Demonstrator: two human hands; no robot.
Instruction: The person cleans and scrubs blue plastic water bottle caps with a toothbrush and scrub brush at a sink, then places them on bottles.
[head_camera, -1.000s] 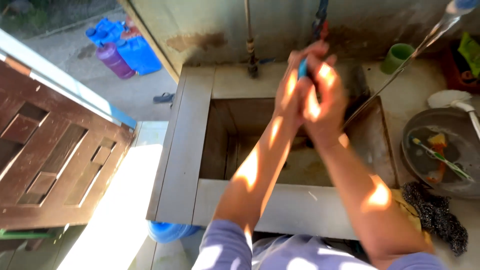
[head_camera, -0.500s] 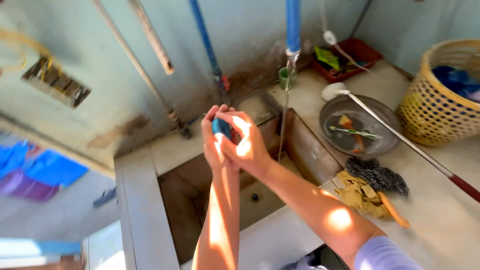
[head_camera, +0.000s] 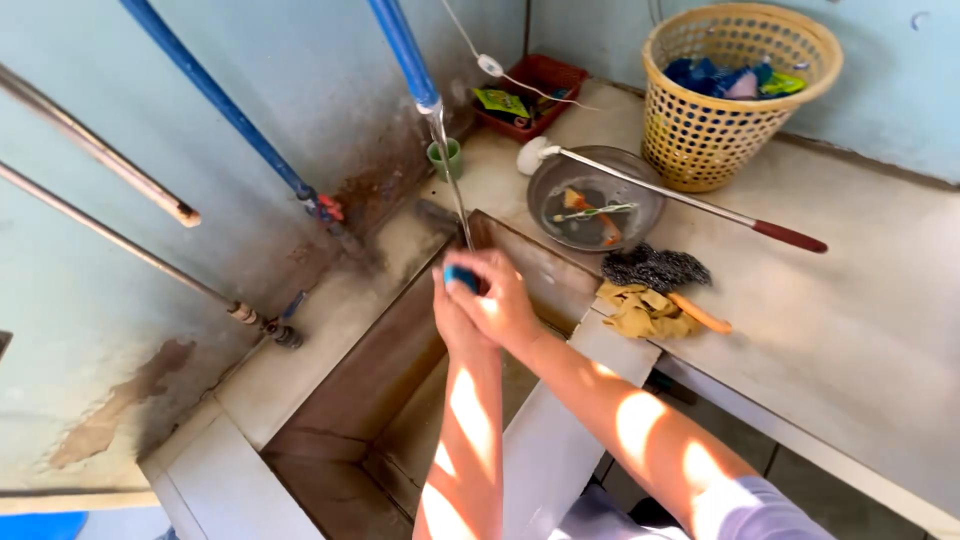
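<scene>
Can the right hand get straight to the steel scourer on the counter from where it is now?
Probably yes. The right hand is clasped with the left hand around a small blue object over the sink; the steel scourer lies uncovered just beyond the rim, nothing between.

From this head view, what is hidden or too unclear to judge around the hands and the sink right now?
- Blue object: mostly wrapped by the right hand and left hand; its kind is unclear.
- Sink floor: cut off by the bottom edge and crossed by both forearms.
- Yellow basket contents: only blue tops show above the rim.
- Metal bowl contents: too small to identify.
</scene>
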